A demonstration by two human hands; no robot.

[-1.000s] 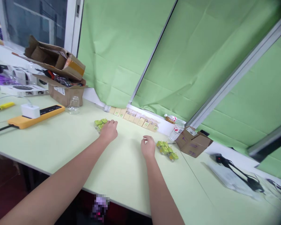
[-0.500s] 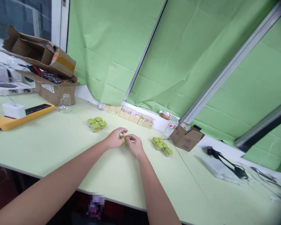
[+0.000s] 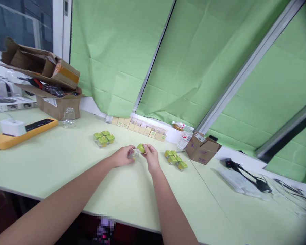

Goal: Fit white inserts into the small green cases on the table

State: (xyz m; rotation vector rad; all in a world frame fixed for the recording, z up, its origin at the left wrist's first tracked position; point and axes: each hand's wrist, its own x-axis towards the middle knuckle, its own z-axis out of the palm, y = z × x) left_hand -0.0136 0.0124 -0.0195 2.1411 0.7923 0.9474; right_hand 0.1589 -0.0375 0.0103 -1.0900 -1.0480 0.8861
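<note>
My left hand (image 3: 122,156) and my right hand (image 3: 151,157) meet over the middle of the pale green table (image 3: 66,163). The left fingers are closed round a small clear jar (image 3: 133,156). The right fingers pinch its green lid (image 3: 140,148), lifted just above the jar. A cluster of several green-lidded jars (image 3: 103,139) stands to the left of my hands. Another cluster of green-lidded jars (image 3: 175,159) stands to the right.
A row of small tan boxes (image 3: 139,128) lines the wall under a green curtain. Open cardboard boxes (image 3: 51,92), a glass jar (image 3: 68,117) and a yellow power strip (image 3: 20,131) sit at left. A small cardboard box (image 3: 202,148), plastic bottles (image 3: 185,134) and black cables (image 3: 255,182) lie at right.
My left hand left the left cluster with one jar and met the right hand at the middle. The right hand has now lifted the green lid off it.
</note>
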